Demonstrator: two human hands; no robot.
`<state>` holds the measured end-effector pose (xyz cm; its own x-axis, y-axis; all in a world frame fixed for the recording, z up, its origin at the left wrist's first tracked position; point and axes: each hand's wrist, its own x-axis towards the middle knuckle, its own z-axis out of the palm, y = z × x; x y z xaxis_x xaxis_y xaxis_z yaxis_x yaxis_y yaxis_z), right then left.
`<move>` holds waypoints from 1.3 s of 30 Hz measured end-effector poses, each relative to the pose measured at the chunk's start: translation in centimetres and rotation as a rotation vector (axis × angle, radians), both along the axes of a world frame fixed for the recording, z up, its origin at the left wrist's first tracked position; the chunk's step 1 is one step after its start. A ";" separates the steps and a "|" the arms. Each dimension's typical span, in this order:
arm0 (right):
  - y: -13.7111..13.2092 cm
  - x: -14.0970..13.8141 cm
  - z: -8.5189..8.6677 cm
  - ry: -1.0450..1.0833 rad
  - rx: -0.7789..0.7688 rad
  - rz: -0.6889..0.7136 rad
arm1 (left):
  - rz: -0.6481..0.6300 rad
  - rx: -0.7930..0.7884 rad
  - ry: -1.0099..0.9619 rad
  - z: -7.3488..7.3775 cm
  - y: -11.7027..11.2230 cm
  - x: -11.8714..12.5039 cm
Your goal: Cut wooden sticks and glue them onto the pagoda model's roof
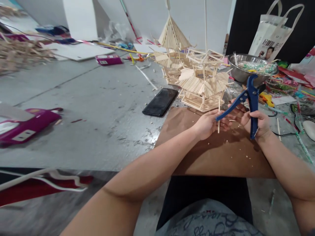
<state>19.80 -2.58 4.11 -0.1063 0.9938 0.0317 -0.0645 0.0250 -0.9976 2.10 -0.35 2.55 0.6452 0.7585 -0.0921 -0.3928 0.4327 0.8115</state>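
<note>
My left hand (209,124) is closed on a thin wooden stick (219,114) that stands upright between its fingers. My right hand (258,123) grips the handles of a blue cutter (251,98), whose jaw end points up and whose other handle slants down to the left across the stick. Both hands hover over a brown cardboard sheet (214,154) dotted with small wood chips. Just beyond them stands a small pavilion model (203,87) built from wooden sticks.
A black phone (160,102) lies left of the cardboard. A taller stick tower (173,42) stands behind the model. A steel bowl (242,70) with sticks sits at the right, with a white bag (274,29) behind it. Magenta boxes (24,126) lie on the grey floor at left.
</note>
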 end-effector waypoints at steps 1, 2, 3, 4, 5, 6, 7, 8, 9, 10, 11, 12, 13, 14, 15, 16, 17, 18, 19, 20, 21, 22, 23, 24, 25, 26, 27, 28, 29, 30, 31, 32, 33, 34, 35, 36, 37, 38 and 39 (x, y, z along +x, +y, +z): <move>0.1 0.2 0.0 -0.004 0.012 -0.010 | -0.038 -0.009 0.003 0.0 -0.1 0.0; 0.1 0.4 0.0 -0.015 0.019 -0.022 | -0.077 -0.020 0.006 -0.1 -0.1 0.0; 0.2 0.6 0.1 -0.041 0.021 -0.040 | -0.112 -0.033 0.005 -0.1 -0.2 0.0; 0.2 0.7 0.1 -0.080 0.019 -0.064 | -0.139 -0.047 0.000 -0.1 -0.2 0.0; 0.2 0.8 0.2 -0.130 0.010 -0.091 | -0.159 -0.063 -0.005 -0.1 -0.2 0.0; 0.2 0.8 0.3 -0.185 -0.001 -0.120 | -0.173 -0.076 -0.007 -0.1 -0.2 0.0; 0.1 0.8 0.4 -0.237 -0.009 -0.148 | -0.180 -0.086 -0.009 -0.1 -0.2 0.0; 0.1 0.8 0.4 -0.279 -0.012 -0.168 | -0.182 -0.092 -0.009 -0.1 -0.2 -0.1; 0.1 0.8 0.5 -0.314 -0.011 -0.183 | -0.182 -0.092 -0.007 -0.1 -0.1 -0.1; 0.1 0.8 0.5 -0.343 -0.005 -0.197 | -0.182 -0.086 -0.004 -0.1 -0.1 -0.1; 0.1 0.8 0.5 -0.367 0.003 -0.209 | -0.180 -0.077 0.000 -0.1 0.0 -0.1; 0.2 0.9 0.5 -0.388 0.013 -0.220 | -0.175 -0.068 0.006 -0.2 0.0 -0.2; 0.2 1.0 0.4 -0.405 0.019 -0.230 | -0.170 -0.062 0.012 -0.2 0.1 -0.2; 0.3 1.2 0.3 -0.418 0.021 -0.242 | -0.165 -0.061 0.019 -0.2 0.1 -0.2; 0.4 1.4 0.2 -0.425 0.017 -0.252 | -0.157 -0.063 0.025 -0.2 0.2 -0.2; 0.5 1.5 0.2 -0.429 0.007 -0.261 | -0.147 -0.069 0.030 -0.2 0.2 -0.2; 0.6 1.7 0.1 -0.433 -0.011 -0.269 | -0.136 -0.076 0.033 -0.1 0.2 -0.3; 0.6 1.8 0.1 -0.437 -0.031 -0.275 | -0.127 -0.084 0.035 -0.1 0.3 -0.3; 0.7 1.9 0.0 -0.444 -0.049 -0.278 | -0.120 -0.091 0.036 0.0 0.3 -0.3; 0.7 2.0 0.1 -0.450 -0.060 -0.277 | -0.117 -0.096 0.037 0.0 0.3 -0.3; 0.7 2.0 0.1 -0.450 -0.060 -0.269 | -0.117 -0.099 0.036 0.0 0.3 -0.3; 0.7 2.0 0.2 -0.439 -0.044 -0.252 | -0.116 -0.098 0.035 0.0 0.4 -0.3; 0.6 2.0 0.2 -0.412 -0.013 -0.225 | -0.111 -0.092 0.033 -0.1 0.4 -0.2; 0.6 1.9 0.3 -0.368 0.028 -0.188 | -0.097 -0.082 0.035 -0.1 0.4 -0.2; 0.5 1.8 0.3 -0.315 0.072 -0.149 | -0.074 -0.072 0.039 -0.2 0.4 -0.2; 0.5 1.7 0.3 -0.267 0.107 -0.116 | -0.048 -0.062 0.047 -0.3 0.4 -0.1; 0.5 1.6 0.3 -0.239 0.121 -0.097 | -0.020 -0.051 0.058 -0.4 0.4 0.0; 0.5 1.5 0.3 -0.234 0.113 -0.093 | 0.007 -0.037 0.071 -0.5 0.4 0.0; 0.4 1.4 0.2 -0.245 0.093 -0.097 | 0.032 -0.017 0.085 -0.6 0.4 0.0; 0.4 1.4 0.1 -0.262 0.071 -0.103 | 0.054 0.010 0.099 -0.6 0.3 0.1; 0.4 1.3 0.1 -0.273 0.054 -0.105 | 0.076 0.045 0.114 -0.7 0.3 0.1; 0.3 1.3 0.0 -0.271 0.046 -0.098 | 0.096 0.085 0.130 -0.7 0.2 0.1; 0.2 1.3 -0.1 -0.257 0.047 -0.089 | 0.118 0.129 0.149 -0.7 0.0 0.1; 0.0 1.3 -0.1 -0.244 0.050 -0.082 | 0.139 0.175 0.175 -0.6 -0.1 0.2; -0.1 1.2 -0.1 -0.240 0.047 -0.085 | 0.159 0.224 0.212 -0.6 -0.2 0.2; -0.3 1.2 -0.1 -0.245 0.041 -0.093 | 0.172 0.275 0.260 -0.6 -0.4 0.3; -0.5 1.0 0.0 -0.248 0.037 -0.101 | 0.178 0.332 0.317 -0.6 -0.5 0.3; -0.6 0.9 0.1 -0.244 0.036 -0.105 | 0.172 0.394 0.378 -0.7 -0.7 0.4; -0.6 0.7 0.2 -0.225 0.043 -0.103 | 0.160 0.456 0.435 -0.8 -0.8 0.5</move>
<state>20.47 -3.21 4.26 -0.0135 0.9980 0.0615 0.1644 0.0629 -0.9844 2.60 -1.14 1.79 0.4971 0.8670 0.0346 -0.0179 -0.0296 0.9994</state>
